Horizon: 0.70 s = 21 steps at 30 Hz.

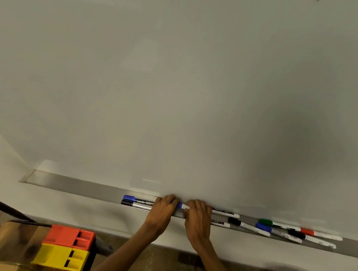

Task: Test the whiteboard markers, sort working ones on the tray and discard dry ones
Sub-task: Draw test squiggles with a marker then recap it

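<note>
A blue marker (182, 205) is gripped at both ends over the tray (85, 187), the left hand (161, 211) curled round its blue end and the right hand (198, 219) round the white barrel, a hold judged right for pulling the cap so the tip can be tried on the board (182, 77) just above. Most of it is buried under fingers, so cap on or off cannot be told, and two more markers (225, 213) are half hidden behind the right hand. At the right the tray is cut off by the frame.
</note>
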Motion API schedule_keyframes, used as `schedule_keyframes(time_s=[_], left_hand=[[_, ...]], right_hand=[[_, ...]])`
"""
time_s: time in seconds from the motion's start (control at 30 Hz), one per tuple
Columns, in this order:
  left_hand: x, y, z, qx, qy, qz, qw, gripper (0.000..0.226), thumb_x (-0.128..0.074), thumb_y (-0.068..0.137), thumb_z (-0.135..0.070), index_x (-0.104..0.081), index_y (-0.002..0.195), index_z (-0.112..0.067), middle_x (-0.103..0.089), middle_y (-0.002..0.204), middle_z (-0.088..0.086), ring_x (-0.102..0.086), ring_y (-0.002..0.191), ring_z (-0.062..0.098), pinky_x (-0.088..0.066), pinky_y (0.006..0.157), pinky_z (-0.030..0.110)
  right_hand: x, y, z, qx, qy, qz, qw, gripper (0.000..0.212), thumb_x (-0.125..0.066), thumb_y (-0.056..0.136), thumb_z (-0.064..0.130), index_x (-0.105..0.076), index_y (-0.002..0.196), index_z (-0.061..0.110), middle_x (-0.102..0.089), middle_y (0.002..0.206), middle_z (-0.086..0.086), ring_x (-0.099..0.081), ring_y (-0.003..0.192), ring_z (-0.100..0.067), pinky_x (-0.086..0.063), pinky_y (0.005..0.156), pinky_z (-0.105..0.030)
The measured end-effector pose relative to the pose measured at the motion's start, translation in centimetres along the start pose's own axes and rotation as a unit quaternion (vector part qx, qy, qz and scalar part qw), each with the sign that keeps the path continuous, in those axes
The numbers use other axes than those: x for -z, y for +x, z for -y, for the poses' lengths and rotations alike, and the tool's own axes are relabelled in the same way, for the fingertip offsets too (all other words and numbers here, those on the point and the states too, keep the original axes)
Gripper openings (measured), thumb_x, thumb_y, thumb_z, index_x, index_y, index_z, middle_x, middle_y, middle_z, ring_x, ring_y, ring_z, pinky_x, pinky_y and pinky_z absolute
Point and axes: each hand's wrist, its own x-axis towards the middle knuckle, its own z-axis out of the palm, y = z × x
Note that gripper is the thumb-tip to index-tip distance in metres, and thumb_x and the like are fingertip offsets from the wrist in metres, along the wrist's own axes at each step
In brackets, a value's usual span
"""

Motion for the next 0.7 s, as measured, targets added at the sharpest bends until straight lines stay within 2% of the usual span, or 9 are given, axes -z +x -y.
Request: schedule_keyframes(time_s=[0.1, 0.2, 0.27, 0.37, 0.47, 0.53, 0.63, 0.7], left_hand=[[0.8, 0.1, 0.0, -0.004, -0.01, 0.007, 1.0, 0.042, -0.06, 0.091, -0.019, -0.048, 0.131, -0.015, -0.049, 0.136, 0.006, -0.05, 0.122, 0.02, -0.036, 0.107, 0.032], [2.5, 0.7, -1.0, -0.024, -0.012, 0.015, 1.0, 0.033, -0.058, 0.092, -0.017, -0.049, 0.124, -0.014, -0.051, 0.128, 0.006, -0.054, 0.111, 0.021, -0.04, 0.097, 0.029], [3.8, 1.1, -2.1, -0.042, -0.025, 0.024, 0.999, 0.029, -0.058, 0.092, -0.016, -0.049, 0.119, -0.012, -0.052, 0.123, 0.007, -0.057, 0.104, 0.022, -0.044, 0.089, 0.028], [5.7, 1.6, -4.2, -0.068, -0.052, 0.028, 0.996, 0.025, -0.053, 0.095, -0.018, -0.048, 0.119, -0.011, -0.052, 0.122, 0.008, -0.06, 0.1, 0.025, -0.048, 0.086, 0.032], [7.0, 1.8, -5.7, -0.095, -0.057, 0.03, 0.993, 0.028, -0.05, 0.094, -0.014, -0.049, 0.122, -0.011, -0.054, 0.124, 0.008, -0.059, 0.103, 0.025, -0.046, 0.089, 0.032], [7.8, 1.9, -6.3, -0.114, -0.05, 0.03, 0.992, 0.033, -0.049, 0.092, -0.01, -0.049, 0.125, -0.011, -0.055, 0.125, 0.009, -0.058, 0.104, 0.025, -0.044, 0.089, 0.031], [8.8, 1.9, -7.4, -0.118, -0.047, 0.006, 0.992, 0.04, -0.047, 0.089, -0.004, -0.05, 0.128, -0.013, -0.057, 0.124, 0.007, -0.06, 0.097, 0.025, -0.044, 0.086, 0.029], [9.4, 1.6, -8.3, -0.123, -0.05, -0.011, 0.991, 0.041, -0.046, 0.089, 0.0, -0.052, 0.127, -0.011, -0.058, 0.12, 0.008, -0.062, 0.09, 0.024, -0.047, 0.084, 0.029]], right_hand=[[1.4, -0.3, -0.4, 0.04, 0.023, -0.008, 0.999, 0.055, -0.092, 0.047, 0.014, -0.068, 0.096, 0.018, -0.069, 0.092, -0.004, -0.067, 0.087, -0.024, -0.056, 0.084, -0.041], [3.2, -0.6, -1.3, 0.069, 0.078, -0.024, 0.994, 0.051, -0.087, 0.055, 0.009, -0.066, 0.1, 0.014, -0.069, 0.094, -0.005, -0.068, 0.087, -0.024, -0.057, 0.083, -0.039], [4.8, -0.8, -2.1, 0.08, 0.12, -0.031, 0.989, 0.039, -0.076, 0.071, 0.014, -0.061, 0.108, 0.013, -0.067, 0.101, -0.008, -0.065, 0.093, -0.026, -0.055, 0.086, -0.042], [7.8, -0.5, -2.9, 0.082, 0.127, -0.01, 0.988, 0.031, -0.052, 0.093, 0.032, -0.057, 0.116, 0.012, -0.061, 0.114, -0.007, -0.056, 0.104, -0.023, -0.044, 0.096, -0.036], [10.0, -0.1, -3.9, 0.114, 0.05, 0.018, 0.992, 0.03, -0.057, 0.093, 0.032, -0.062, 0.113, 0.011, -0.06, 0.11, -0.008, -0.057, 0.098, -0.024, -0.05, 0.087, -0.04], [11.3, -0.1, -4.6, 0.126, 0.039, 0.025, 0.991, 0.028, -0.06, 0.091, 0.028, -0.063, 0.114, 0.01, -0.062, 0.108, -0.01, -0.061, 0.096, -0.028, -0.052, 0.08, -0.039], [13.6, -0.5, -5.2, 0.125, 0.051, -0.004, 0.991, 0.027, -0.051, 0.096, 0.031, -0.063, 0.113, 0.014, -0.069, 0.104, -0.006, -0.065, 0.09, -0.026, -0.05, 0.073, -0.036], [15.1, -0.6, -5.7, 0.125, 0.037, -0.028, 0.991, 0.034, -0.043, 0.096, 0.04, -0.064, 0.108, 0.016, -0.072, 0.092, -0.005, -0.066, 0.077, -0.025, -0.043, 0.062, -0.031]])
